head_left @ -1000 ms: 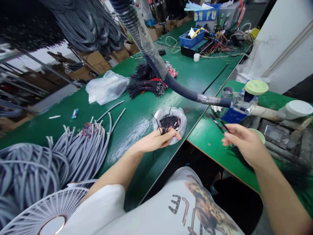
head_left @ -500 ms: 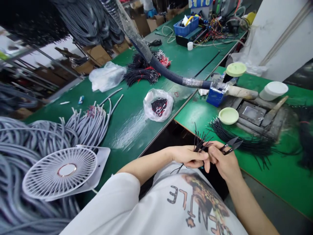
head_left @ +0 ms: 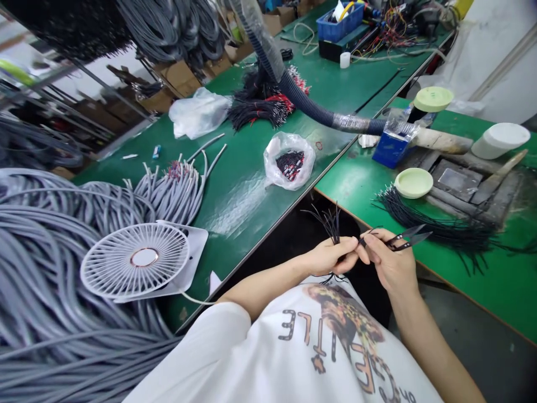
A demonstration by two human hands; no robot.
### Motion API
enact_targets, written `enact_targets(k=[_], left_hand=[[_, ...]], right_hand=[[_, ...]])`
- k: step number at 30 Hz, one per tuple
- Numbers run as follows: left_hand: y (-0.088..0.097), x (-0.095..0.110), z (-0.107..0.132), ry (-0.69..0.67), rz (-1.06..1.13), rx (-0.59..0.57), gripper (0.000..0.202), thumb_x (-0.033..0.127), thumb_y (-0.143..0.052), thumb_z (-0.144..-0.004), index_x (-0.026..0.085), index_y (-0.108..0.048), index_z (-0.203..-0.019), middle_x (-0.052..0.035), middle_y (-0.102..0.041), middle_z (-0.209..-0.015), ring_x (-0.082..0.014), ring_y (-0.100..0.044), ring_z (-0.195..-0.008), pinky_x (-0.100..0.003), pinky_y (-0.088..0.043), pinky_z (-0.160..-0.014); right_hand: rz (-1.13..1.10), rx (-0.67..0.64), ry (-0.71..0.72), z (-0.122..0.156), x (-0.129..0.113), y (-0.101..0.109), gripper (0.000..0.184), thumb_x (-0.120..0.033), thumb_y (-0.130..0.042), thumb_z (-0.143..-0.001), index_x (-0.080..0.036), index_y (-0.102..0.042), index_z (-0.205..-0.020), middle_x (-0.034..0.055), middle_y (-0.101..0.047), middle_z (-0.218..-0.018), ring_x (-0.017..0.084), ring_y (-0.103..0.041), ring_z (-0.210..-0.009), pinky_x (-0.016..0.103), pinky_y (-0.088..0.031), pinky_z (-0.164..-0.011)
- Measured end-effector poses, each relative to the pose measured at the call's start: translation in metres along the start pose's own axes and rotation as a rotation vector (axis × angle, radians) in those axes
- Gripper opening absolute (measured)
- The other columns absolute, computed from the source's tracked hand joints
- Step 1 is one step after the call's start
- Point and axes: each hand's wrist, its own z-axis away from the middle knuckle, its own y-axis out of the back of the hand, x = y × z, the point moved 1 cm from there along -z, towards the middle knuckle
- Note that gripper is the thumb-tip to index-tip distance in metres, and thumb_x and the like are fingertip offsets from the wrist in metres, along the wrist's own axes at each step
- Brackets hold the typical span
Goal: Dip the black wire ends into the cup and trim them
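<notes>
My left hand [head_left: 331, 256] is closed around a small bunch of thin black wires [head_left: 330, 219], whose ends fan out above and below the fist. Close against it, my right hand [head_left: 388, 258] is closed with thread snips [head_left: 408, 238] in its grip, their blades pointing away to the right. Its thumb and forefinger meet the left fingertips at a short black piece, too small to make out. Beyond the right hand, a larger bundle of black wires [head_left: 436, 224] with bare silvery tips lies on the green bench.
A clear bag [head_left: 310, 162] of small black and red parts sits on the left table [head_left: 235, 201]. Grey cables [head_left: 50, 257] and a white fan [head_left: 176, 252] are at left. A duct hose [head_left: 314, 112] crosses above, reaching a blue box [head_left: 388, 150] near a pale green lid [head_left: 414, 182].
The camera view has shifted, so the benches appear further left-to-right displaced. The wire bunch in my left hand now tilts leftward, and the fingertips of both hands meet at a small black piece.
</notes>
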Motion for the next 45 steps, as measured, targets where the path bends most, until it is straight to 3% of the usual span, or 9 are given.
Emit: enact_targets(k=[5, 9, 15, 28, 32, 37, 42, 45], left_hand=[[0.024, 0.006, 0.002, -0.024, 0.04, 0.041, 0.055, 0.065, -0.048, -0.087, 0.012, -0.064, -0.081, 0.0064, -0.039, -0.035, -0.0074, -0.026, -0.031, -0.024, -0.017, -0.039], [0.032, 0.009, -0.005, -0.027, 0.099, 0.072, 0.058, 0.067, -0.048, -0.086, 0.012, -0.064, -0.081, 0.0055, -0.041, -0.035, -0.0069, -0.024, -0.029, -0.024, -0.014, -0.038], [0.033, 0.007, -0.012, -0.053, 0.141, 0.076, 0.049, 0.06, -0.055, -0.087, 0.012, -0.065, -0.08, 0.0057, -0.043, -0.037, -0.0057, -0.028, -0.032, -0.023, -0.019, -0.041], [0.032, 0.008, -0.008, -0.084, 0.035, 0.148, 0.05, 0.058, -0.049, -0.09, 0.011, -0.065, -0.083, 0.0056, -0.044, -0.041, -0.0057, -0.03, -0.037, -0.022, -0.021, -0.044], [0.032, 0.006, -0.009, -0.096, 0.028, 0.161, 0.049, 0.058, -0.048, -0.091, 0.012, -0.063, -0.082, 0.006, -0.044, -0.041, -0.0058, -0.03, -0.036, -0.022, -0.021, -0.043], [0.033, 0.005, -0.009, -0.102, -0.043, 0.133, 0.05, 0.06, -0.047, -0.09, 0.013, -0.06, -0.081, 0.0067, -0.044, -0.042, -0.0055, -0.03, -0.037, -0.021, -0.023, -0.043], [0.03, 0.006, -0.008, -0.095, -0.11, 0.112, 0.051, 0.059, -0.046, -0.092, 0.012, -0.063, -0.083, 0.0059, -0.046, -0.046, -0.005, -0.031, -0.039, -0.021, -0.024, -0.044], [0.029, 0.005, -0.008, -0.093, -0.086, 0.14, 0.05, 0.056, -0.048, -0.092, 0.011, -0.065, -0.083, 0.0058, -0.044, -0.043, -0.0048, -0.031, -0.039, -0.02, -0.023, -0.044]], right_hand=[[-0.001, 0.045, 0.023, -0.005, 0.008, -0.025, 0.012, -0.028, -0.08, -0.068, -0.018, -0.074, -0.073, -0.0021, -0.057, -0.06, 0.004, -0.036, -0.044, 0.022, -0.029, -0.044], [0.065, 0.114, 0.07, -0.009, 0.008, -0.03, 0.012, -0.029, -0.078, -0.072, -0.017, -0.074, -0.073, -0.0023, -0.055, -0.06, 0.004, -0.036, -0.045, 0.022, -0.024, -0.044], [0.179, 0.163, 0.036, -0.016, 0.008, -0.029, 0.018, -0.033, -0.075, -0.075, -0.017, -0.069, -0.072, -0.0056, -0.044, -0.048, 0.006, -0.032, -0.044, 0.023, -0.023, -0.044], [0.124, 0.204, 0.043, -0.024, 0.002, -0.03, 0.015, -0.029, -0.078, -0.07, -0.016, -0.071, -0.073, -0.0054, -0.047, -0.05, 0.004, -0.032, -0.042, 0.022, -0.022, -0.044], [0.134, 0.19, -0.017, -0.022, 0.006, -0.025, 0.016, -0.028, -0.079, -0.069, -0.015, -0.071, -0.071, -0.0066, -0.042, -0.045, 0.004, -0.03, -0.041, 0.021, -0.021, -0.043], [0.171, 0.139, -0.097, -0.022, 0.015, -0.019, 0.022, -0.031, -0.082, -0.067, -0.014, -0.068, -0.067, -0.0027, -0.054, -0.054, 0.006, -0.039, -0.048, 0.021, -0.029, -0.045], [0.18, 0.154, 0.01, -0.024, 0.018, -0.024, 0.024, -0.032, -0.078, -0.071, -0.016, -0.061, -0.064, -0.0051, -0.047, -0.051, 0.006, -0.035, -0.046, 0.021, -0.027, -0.045], [0.269, 0.175, 0.099, -0.026, 0.012, -0.02, 0.022, -0.036, -0.073, -0.076, -0.017, -0.064, -0.072, -0.0064, -0.042, -0.049, 0.006, -0.031, -0.042, 0.022, -0.026, -0.043]])
